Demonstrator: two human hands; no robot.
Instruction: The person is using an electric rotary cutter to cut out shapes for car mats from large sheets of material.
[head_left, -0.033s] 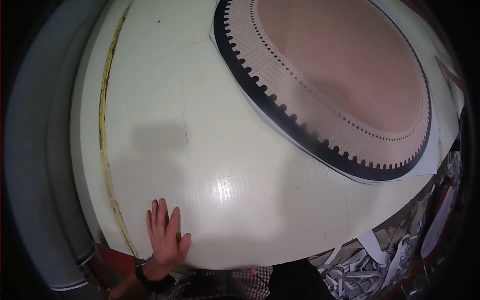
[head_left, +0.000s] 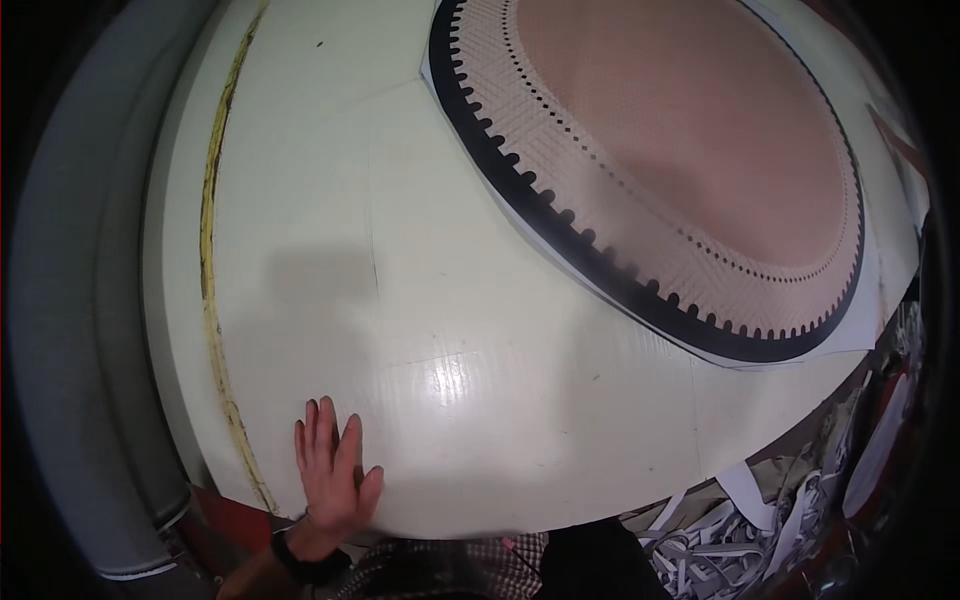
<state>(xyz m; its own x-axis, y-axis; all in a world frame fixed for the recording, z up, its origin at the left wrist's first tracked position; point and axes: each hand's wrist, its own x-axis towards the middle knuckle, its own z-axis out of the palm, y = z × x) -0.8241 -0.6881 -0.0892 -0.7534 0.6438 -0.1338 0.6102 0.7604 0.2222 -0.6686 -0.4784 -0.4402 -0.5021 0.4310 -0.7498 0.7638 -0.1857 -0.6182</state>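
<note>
My left hand (head_left: pixel 336 480) lies flat on the cream-coloured table (head_left: pixel 500 430) near its front edge. Its fingers are stretched out, a little apart, with the thumb to the right and nothing held. A black band (head_left: pixel 308 562) circles that wrist. Farther off, at the upper right, lies a large oval mat (head_left: pixel 690 130) with a dusty pink middle, a paler patterned ring and a dark scalloped border. White backing shows along its outer edge, and its far end runs out of the picture. My right hand is not in view.
Along the left of the tabletop runs a worn yellow strip (head_left: pixel 208 230). Beyond that side stands a long grey roll (head_left: pixel 70 300). Below the table's right edge, a heap of white and grey offcut strips (head_left: pixel 740 540) lies on the floor. Something red (head_left: pixel 235 520) shows beneath the left front corner.
</note>
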